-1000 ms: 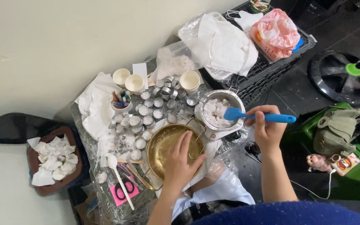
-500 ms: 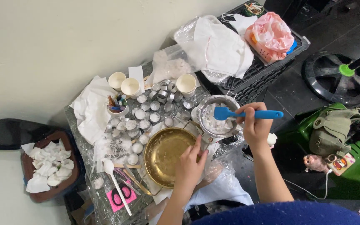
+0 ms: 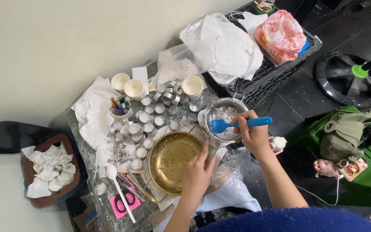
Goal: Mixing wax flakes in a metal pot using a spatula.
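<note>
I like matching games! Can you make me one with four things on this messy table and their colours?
Things:
1. spatula in the right hand
2. big pan by the left hand
3. long spoon
4. bag in the crate

Colours:
a. pink
b. gold
c. blue
d. white

Pairs: 1-c, 2-b, 3-d, 4-a

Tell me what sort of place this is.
Probably a small home craft corner for candle making. A cluttered table holds many small metal tealight cups, a brass pan and a steel pot of white chunks, stirred with a blue spatula. A fan base stands on the dark floor.
</note>
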